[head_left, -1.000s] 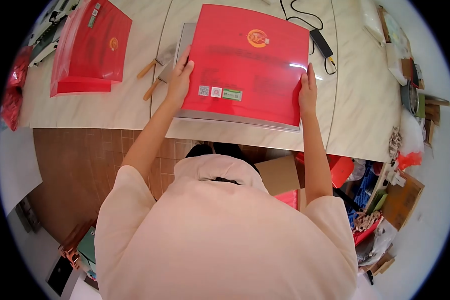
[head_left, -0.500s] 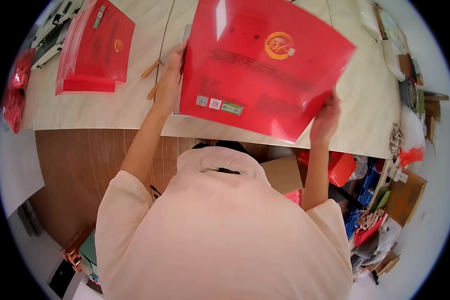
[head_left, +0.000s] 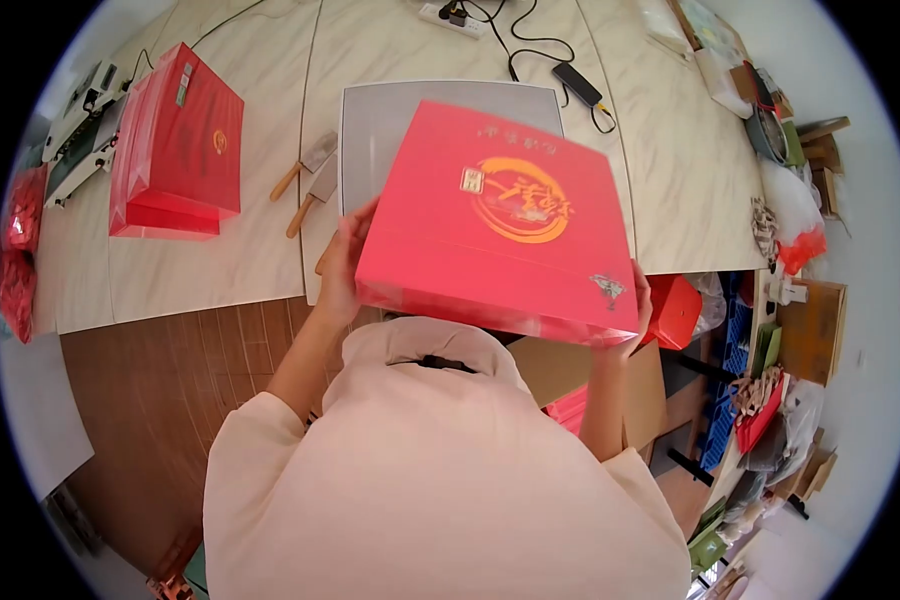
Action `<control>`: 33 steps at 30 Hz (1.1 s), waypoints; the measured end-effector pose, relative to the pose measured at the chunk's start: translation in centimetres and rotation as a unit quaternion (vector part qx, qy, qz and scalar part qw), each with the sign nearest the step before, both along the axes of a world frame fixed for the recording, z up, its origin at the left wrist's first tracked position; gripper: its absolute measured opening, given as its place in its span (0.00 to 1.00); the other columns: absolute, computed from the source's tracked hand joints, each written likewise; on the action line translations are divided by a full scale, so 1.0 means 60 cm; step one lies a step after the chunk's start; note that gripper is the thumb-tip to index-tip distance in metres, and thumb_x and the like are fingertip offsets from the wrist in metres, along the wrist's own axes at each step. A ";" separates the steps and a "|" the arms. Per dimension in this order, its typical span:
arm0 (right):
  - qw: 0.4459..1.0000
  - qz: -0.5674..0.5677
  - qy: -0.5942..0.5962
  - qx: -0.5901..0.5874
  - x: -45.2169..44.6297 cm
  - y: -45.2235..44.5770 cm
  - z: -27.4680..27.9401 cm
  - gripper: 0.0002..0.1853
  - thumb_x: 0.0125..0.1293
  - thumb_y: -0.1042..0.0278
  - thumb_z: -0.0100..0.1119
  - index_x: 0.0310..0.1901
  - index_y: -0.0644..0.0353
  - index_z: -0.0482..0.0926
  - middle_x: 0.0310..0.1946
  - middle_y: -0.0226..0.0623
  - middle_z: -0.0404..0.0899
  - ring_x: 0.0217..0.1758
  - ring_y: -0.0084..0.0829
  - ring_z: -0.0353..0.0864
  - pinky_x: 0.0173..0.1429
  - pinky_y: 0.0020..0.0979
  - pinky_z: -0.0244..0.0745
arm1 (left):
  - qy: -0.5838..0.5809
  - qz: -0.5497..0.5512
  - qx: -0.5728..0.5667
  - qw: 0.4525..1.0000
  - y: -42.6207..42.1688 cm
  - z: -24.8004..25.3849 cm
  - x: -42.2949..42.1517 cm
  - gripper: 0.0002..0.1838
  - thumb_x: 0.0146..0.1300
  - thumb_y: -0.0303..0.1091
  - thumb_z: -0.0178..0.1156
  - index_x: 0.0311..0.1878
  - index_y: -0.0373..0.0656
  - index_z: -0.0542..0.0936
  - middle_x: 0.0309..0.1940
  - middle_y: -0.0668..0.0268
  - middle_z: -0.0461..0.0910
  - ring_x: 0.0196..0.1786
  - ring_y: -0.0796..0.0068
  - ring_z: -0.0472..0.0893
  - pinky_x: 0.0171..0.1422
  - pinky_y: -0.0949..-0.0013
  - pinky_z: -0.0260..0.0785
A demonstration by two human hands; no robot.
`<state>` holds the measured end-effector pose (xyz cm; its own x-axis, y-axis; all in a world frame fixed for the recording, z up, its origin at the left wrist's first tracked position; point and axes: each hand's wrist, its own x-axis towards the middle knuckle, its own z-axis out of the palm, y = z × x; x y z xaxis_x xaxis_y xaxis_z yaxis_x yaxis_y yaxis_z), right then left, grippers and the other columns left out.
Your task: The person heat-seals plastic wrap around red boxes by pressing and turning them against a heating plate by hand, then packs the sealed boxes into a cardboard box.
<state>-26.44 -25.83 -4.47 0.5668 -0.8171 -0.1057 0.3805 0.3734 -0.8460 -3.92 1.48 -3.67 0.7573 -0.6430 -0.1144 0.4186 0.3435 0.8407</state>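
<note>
A flat red gift box [head_left: 430, 220] with a large gold circular emblem is held up between my two hands, tilted over the front edge of the table. My left hand [head_left: 345, 262] grips its left side, the fingers partly hidden by the box. At the right front corner my right hand [head_left: 632, 325] is closed round the edge, mostly behind the box. Shiny clear film shows along the near side. Beneath and behind the box lies a grey rectangular plate [head_left: 370, 130] on the table. Wooden-handled tools with flat metal blades [head_left: 320, 185] lie left of the plate.
Another film-wrapped red box [head_left: 185, 150] stands at the left of the table, beside a grey machine [head_left: 85, 150]. A power strip [head_left: 452, 18] and a black adapter [head_left: 577, 84] with cables lie at the back. An open cardboard box [head_left: 645, 395] is below the right edge.
The red box has turned over from its small-print side to its large-emblem side. It has come down and nearer my body, still in both hands. More of the grey plate shows.
</note>
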 end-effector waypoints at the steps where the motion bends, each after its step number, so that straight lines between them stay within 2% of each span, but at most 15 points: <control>1: 1.000 -0.010 0.023 0.009 -0.009 0.014 -0.005 0.26 0.72 0.52 0.34 0.61 0.64 0.66 0.61 0.43 0.68 0.64 0.37 0.69 0.66 0.42 0.66 | 0.011 -0.004 0.012 1.000 0.009 -0.004 -0.011 0.37 0.71 0.61 0.32 0.69 0.37 0.58 0.67 0.58 0.62 0.70 0.68 0.61 0.73 0.63 0.51; 4: 0.999 0.016 0.014 0.030 -0.029 0.047 -0.002 0.27 0.73 0.51 0.35 0.61 0.68 0.65 0.61 0.44 0.67 0.64 0.37 0.68 0.66 0.39 0.66 | 0.014 -0.017 0.038 0.999 0.026 -0.007 -0.036 0.39 0.70 0.62 0.33 0.70 0.37 0.57 0.69 0.58 0.59 0.71 0.67 0.60 0.74 0.63 0.50; 5: 0.998 0.047 0.030 0.004 -0.040 0.054 -0.005 0.30 0.73 0.49 0.34 0.67 0.63 0.59 0.65 0.42 0.65 0.67 0.38 0.65 0.69 0.40 0.62 | 0.004 -0.022 0.051 0.998 0.031 -0.008 -0.046 0.40 0.69 0.64 0.34 0.71 0.38 0.56 0.70 0.59 0.58 0.71 0.67 0.59 0.74 0.63 0.50; 9: 0.993 0.083 0.085 -0.009 -0.074 0.073 -0.038 0.32 0.74 0.48 0.35 0.71 0.62 0.53 0.69 0.40 0.58 0.70 0.35 0.60 0.71 0.39 0.57 | -0.043 -0.036 0.124 0.991 0.059 -0.044 -0.072 0.41 0.68 0.64 0.36 0.72 0.40 0.54 0.70 0.60 0.56 0.71 0.67 0.59 0.73 0.65 0.51; 11: 0.988 0.095 0.113 -0.037 -0.078 0.089 -0.042 0.34 0.72 0.48 0.40 0.71 0.62 0.52 0.70 0.40 0.56 0.72 0.34 0.58 0.72 0.37 0.55 | 0.085 -0.084 0.184 0.976 0.072 -0.034 -0.083 0.41 0.68 0.63 0.41 0.72 0.39 0.53 0.70 0.59 0.56 0.71 0.67 0.58 0.72 0.66 0.52; 12: 0.984 0.090 0.145 -0.053 -0.075 0.097 -0.035 0.36 0.71 0.47 0.44 0.71 0.63 0.52 0.70 0.41 0.56 0.72 0.33 0.57 0.72 0.35 0.55 | 0.086 -0.090 0.181 0.975 0.073 -0.041 -0.086 0.41 0.68 0.63 0.41 0.72 0.39 0.53 0.70 0.59 0.56 0.71 0.67 0.58 0.72 0.66 0.52; 13: 0.984 0.128 0.123 -0.030 -0.078 0.098 -0.028 0.33 0.70 0.55 0.48 0.71 0.63 0.54 0.71 0.42 0.54 0.74 0.33 0.54 0.73 0.34 0.53 | 0.044 -0.093 0.201 0.974 0.074 -0.052 -0.088 0.42 0.67 0.63 0.44 0.71 0.37 0.54 0.69 0.57 0.56 0.70 0.67 0.60 0.71 0.66 0.53; 14: 0.984 0.127 0.124 -0.030 -0.080 0.102 -0.028 0.33 0.70 0.55 0.48 0.71 0.63 0.54 0.71 0.42 0.54 0.74 0.33 0.54 0.73 0.34 0.53 | 0.001 -0.092 0.221 0.971 0.077 -0.066 -0.090 0.42 0.66 0.63 0.47 0.69 0.35 0.56 0.69 0.56 0.56 0.69 0.67 0.61 0.70 0.66 0.55; 15: 0.970 0.129 0.189 -0.077 -0.080 0.106 -0.030 0.31 0.70 0.59 0.49 0.70 0.64 0.56 0.72 0.42 0.53 0.74 0.33 0.53 0.73 0.34 0.52 | 0.001 -0.090 0.221 0.971 0.080 -0.090 -0.093 0.42 0.66 0.63 0.47 0.69 0.35 0.56 0.69 0.56 0.56 0.69 0.67 0.61 0.70 0.66 0.55; 18: 0.930 0.128 0.284 -0.197 -0.058 0.097 -0.048 0.26 0.68 0.69 0.52 0.67 0.63 0.63 0.72 0.43 0.54 0.74 0.36 0.54 0.73 0.34 0.52 | 0.122 -0.072 0.323 0.936 0.080 -0.129 -0.102 0.45 0.63 0.65 0.50 0.66 0.31 0.59 0.66 0.51 0.60 0.66 0.66 0.65 0.68 0.67 0.57; 20: 0.742 0.094 0.407 -0.524 0.005 0.096 -0.008 0.25 0.66 0.70 0.53 0.65 0.59 0.66 0.70 0.46 0.56 0.74 0.42 0.54 0.73 0.38 0.51 | 0.060 -0.052 0.386 0.919 0.070 -0.118 -0.116 0.46 0.61 0.68 0.49 0.63 0.30 0.62 0.60 0.48 0.67 0.61 0.65 0.69 0.66 0.67 0.59; 24: 0.625 0.181 0.316 -0.691 0.187 0.102 -0.001 0.25 0.67 0.63 0.52 0.66 0.53 0.66 0.70 0.47 0.57 0.74 0.46 0.51 0.74 0.46 0.47 | 0.062 -0.040 0.361 0.930 0.077 -0.147 -0.126 0.47 0.61 0.70 0.47 0.62 0.29 0.63 0.56 0.48 0.72 0.60 0.62 0.71 0.65 0.66 0.60; 25: 0.624 0.189 0.305 -0.695 0.229 0.112 -0.020 0.25 0.67 0.63 0.52 0.66 0.53 0.66 0.70 0.47 0.57 0.74 0.46 0.51 0.74 0.46 0.47 | 0.039 -0.037 0.380 0.924 0.077 -0.152 -0.130 0.47 0.61 0.70 0.47 0.62 0.28 0.65 0.55 0.47 0.73 0.59 0.61 0.72 0.65 0.65 0.61; 27: 0.547 0.202 0.312 -0.750 0.293 0.136 -0.066 0.27 0.69 0.54 0.48 0.68 0.51 0.63 0.71 0.47 0.53 0.74 0.47 0.50 0.74 0.49 0.44 | 0.021 -0.018 0.403 0.915 0.078 -0.162 -0.138 0.47 0.61 0.70 0.47 0.61 0.28 0.66 0.54 0.47 0.74 0.58 0.60 0.73 0.64 0.65 0.61; 33: 0.532 0.215 0.333 -0.748 0.347 0.159 -0.091 0.30 0.70 0.48 0.42 0.71 0.49 0.56 0.73 0.48 0.48 0.75 0.50 0.48 0.74 0.53 0.40 | 0.039 -0.010 0.441 0.897 0.070 -0.129 -0.139 0.47 0.59 0.68 0.52 0.58 0.26 0.68 0.52 0.46 0.75 0.57 0.58 0.75 0.61 0.64 0.65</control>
